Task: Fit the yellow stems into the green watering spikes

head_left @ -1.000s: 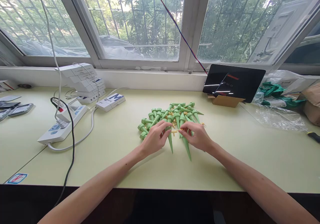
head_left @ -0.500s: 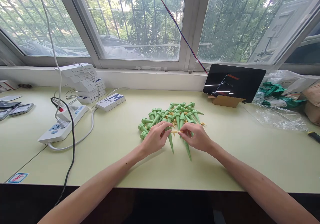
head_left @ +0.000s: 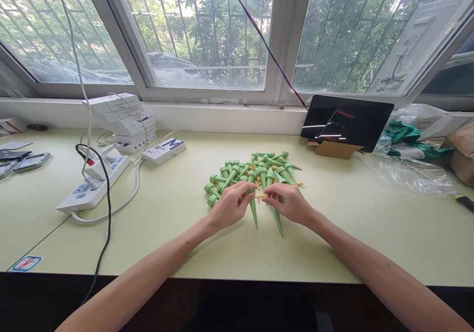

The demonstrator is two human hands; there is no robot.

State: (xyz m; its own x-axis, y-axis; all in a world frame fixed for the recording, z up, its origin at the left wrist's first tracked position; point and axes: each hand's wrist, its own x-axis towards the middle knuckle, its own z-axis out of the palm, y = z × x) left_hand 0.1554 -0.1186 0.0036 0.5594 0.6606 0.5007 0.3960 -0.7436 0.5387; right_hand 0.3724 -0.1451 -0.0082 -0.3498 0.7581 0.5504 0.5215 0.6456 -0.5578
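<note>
My left hand (head_left: 231, 204) is closed, thumb and forefinger pinching a green plastic watering spike (head_left: 254, 213) near its top; the tapered end points down toward me. My right hand (head_left: 291, 202) is also closed, fingertips gripping a small yellow plastic valve (head_left: 260, 196). The valve bridges the short gap between the hands, its left end close to the spike's top; whether they touch is hidden by fingers. Just behind both hands lies a heap of green spikes (head_left: 232, 176) with ribbed caps. One long spike (head_left: 276, 222) sticks out below my right hand.
More small yellow valves (head_left: 300, 184) lie by the heap. To the left are a white power strip (head_left: 92, 186) with cables, a white box (head_left: 164, 151) and stacked boxes (head_left: 128, 122). A tablet (head_left: 346, 122) leans on a cardboard stand (head_left: 335, 150); clear plastic bags (head_left: 418, 174) lie right.
My right hand has shifted slightly left, bringing the yellow valve closer to my left fingers. My left hand and the green spike are almost where they were.
</note>
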